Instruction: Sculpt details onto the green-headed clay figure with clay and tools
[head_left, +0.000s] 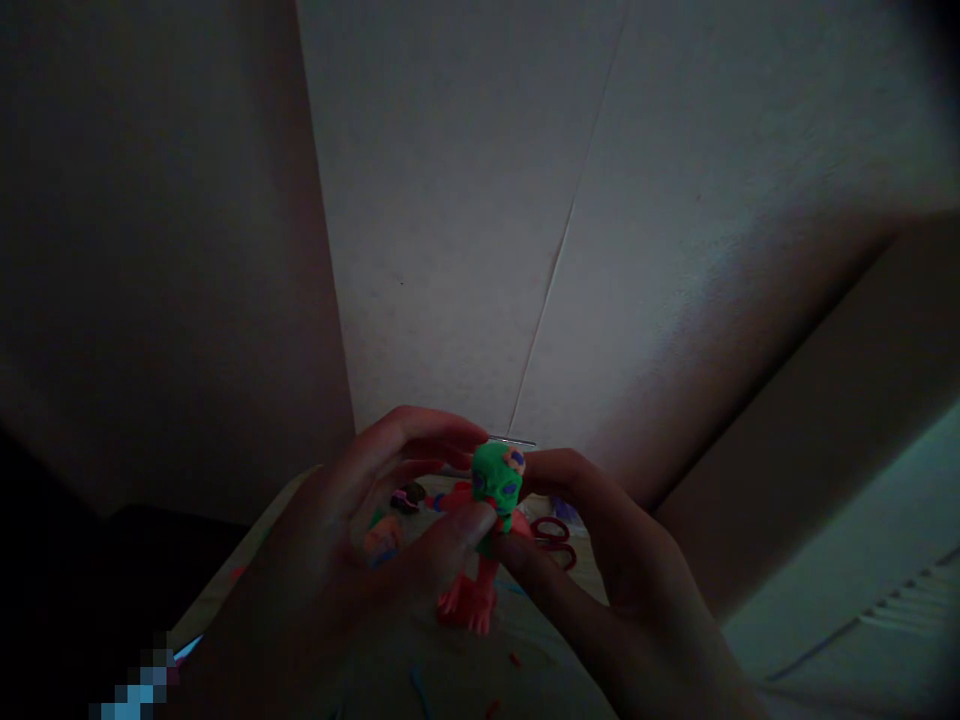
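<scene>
Between my two hands is a small clay figure (496, 476) with a green head, purple eyes and an orange flower with a purple middle on its head. Its body and splayed feet are pinkish red. The thumb of my left hand (352, 530) presses at the lower face, and the curled fingers reach behind the head. My right hand (622, 560) pinches the other side, thumb under the chin and forefinger beside the flower. My fingers hide much of the figure's torso.
Red-handled scissors (553, 530) lie on the wooden table (540, 665) behind the figure. Several small clay bits, a blue tool (420, 688) and a dark brown piece (409, 497) are on it too. Pale walls (465, 250) rise behind. The light is dim.
</scene>
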